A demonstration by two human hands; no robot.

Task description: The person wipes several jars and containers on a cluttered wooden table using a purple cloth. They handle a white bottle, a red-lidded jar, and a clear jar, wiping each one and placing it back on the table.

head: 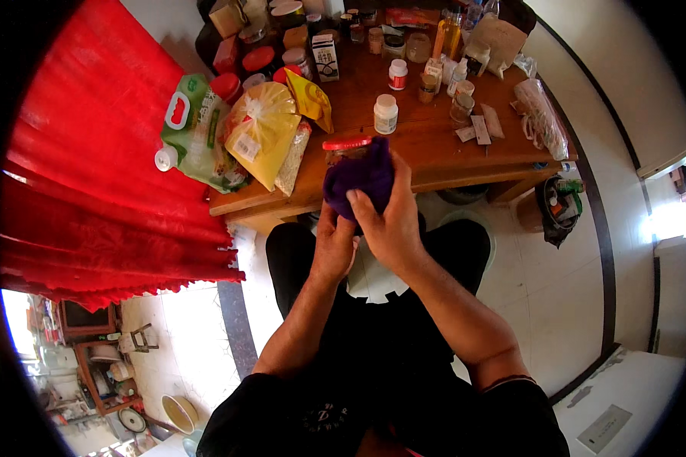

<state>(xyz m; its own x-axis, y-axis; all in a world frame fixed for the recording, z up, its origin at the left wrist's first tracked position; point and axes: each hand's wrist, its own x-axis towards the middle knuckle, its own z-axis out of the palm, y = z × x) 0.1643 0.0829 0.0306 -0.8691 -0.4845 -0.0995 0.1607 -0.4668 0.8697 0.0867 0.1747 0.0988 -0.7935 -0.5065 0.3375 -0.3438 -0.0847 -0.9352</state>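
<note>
In front of my lap, at the front edge of the table, I hold a jar with a red lid (pixel 347 143), its lower part covered by a dark purple cloth (pixel 357 180). My left hand (pixel 338 243) grips the covered jar from below, its fingers mostly hidden. On the cloth's right side, my right hand (pixel 386 220) presses with its thumb across the front, fingers wrapped behind. Just beyond the lid stands a white plastic bottle (pixel 386 114) with a white cap. Farther back is another white bottle with a red label (pixel 398 75).
A wooden table (pixel 354 100) bears jars and packets along its back. Left of my hands lie a yellow-filled plastic bag (pixel 263 128) and a green handled jug-shaped pack (pixel 197 137). A red curtain (pixel 108 171) hangs at left. A filled bin (pixel 557 208) stands right.
</note>
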